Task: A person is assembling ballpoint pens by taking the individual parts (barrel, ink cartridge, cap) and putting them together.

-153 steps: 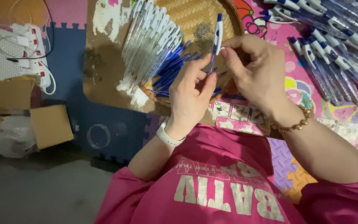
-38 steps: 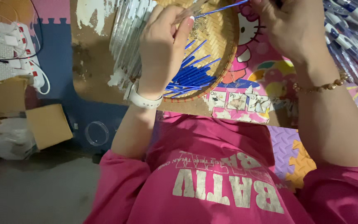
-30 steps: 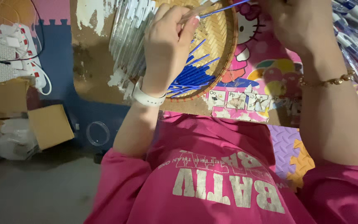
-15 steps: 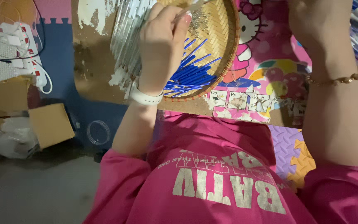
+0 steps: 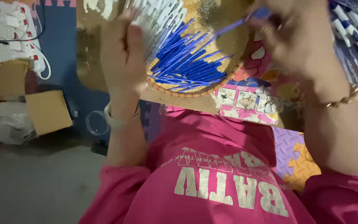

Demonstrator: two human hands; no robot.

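The left hand (image 5: 123,54) is curled near the white barrels (image 5: 162,14) at the tray's (image 5: 187,89) left edge; blur hides whether it grips one. A heap of blue refills (image 5: 187,62) still lies in the tray, so much seems left. The right hand (image 5: 295,37) pinches one refill (image 5: 233,27) by its end, above the heap, beside finished pens (image 5: 353,37).

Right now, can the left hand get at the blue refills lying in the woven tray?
Probably yes. The left hand is raised just beside the woven tray, and nothing lies between it and the blue refills.
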